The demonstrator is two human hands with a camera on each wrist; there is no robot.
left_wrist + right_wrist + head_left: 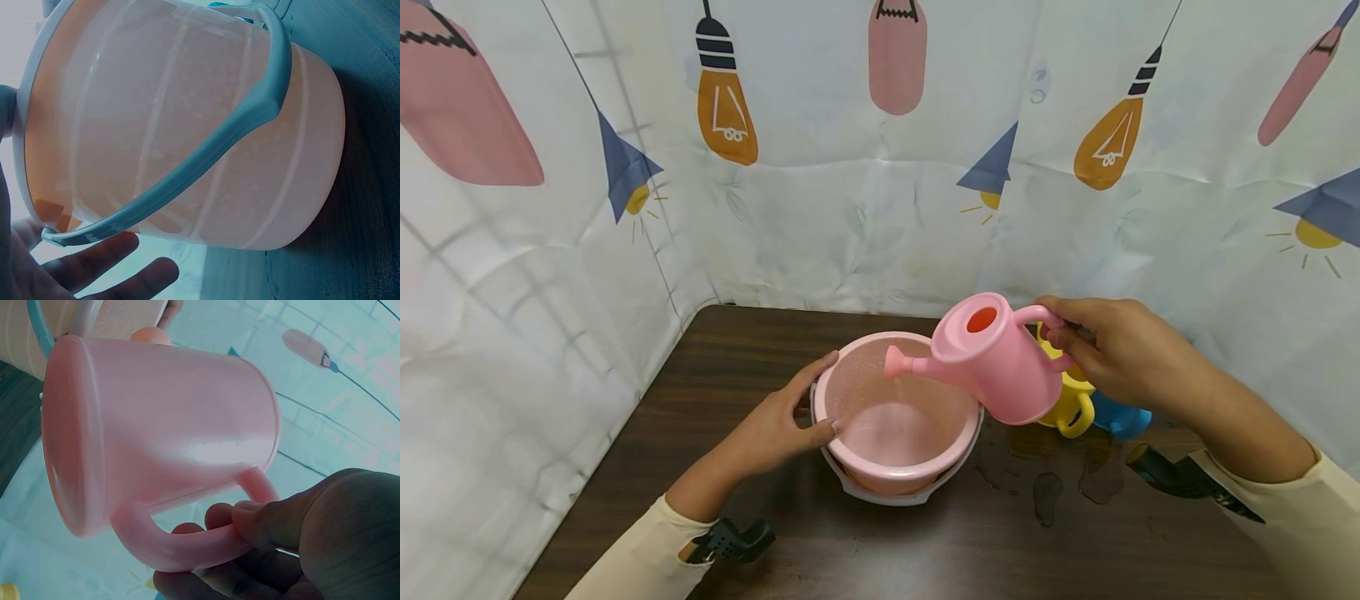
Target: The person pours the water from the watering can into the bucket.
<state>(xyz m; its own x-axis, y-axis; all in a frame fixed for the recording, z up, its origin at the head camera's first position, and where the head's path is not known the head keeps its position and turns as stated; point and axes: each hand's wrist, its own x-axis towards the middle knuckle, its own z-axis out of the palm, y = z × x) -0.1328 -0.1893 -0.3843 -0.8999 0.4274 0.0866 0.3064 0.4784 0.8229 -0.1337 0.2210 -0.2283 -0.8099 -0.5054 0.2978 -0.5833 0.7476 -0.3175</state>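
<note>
A pink bucket (895, 472) with a pale handle (206, 156) stands on the table. My left hand (778, 425) holds it at the left rim, with thumb and index finger on the rim; the left wrist view shows other fingers stretched out beside the wall. My right hand (1101, 342) grips the looped handle of a pink watering can (1007, 375), held tilted above the bucket's right side. Its spout points left over the bucket's opening, and fine drops seem to fall from the rose (895, 362). In the right wrist view fingers and thumb wrap the handle (187, 550).
Behind the watering can stand a yellow watering can (1063, 412), partly hidden, and a blue item (1122, 415). Small water puddles (1047, 498) lie on the dark wooden table (745, 367) to the right of the bucket. A printed white curtain (820, 225) hangs behind and at the left.
</note>
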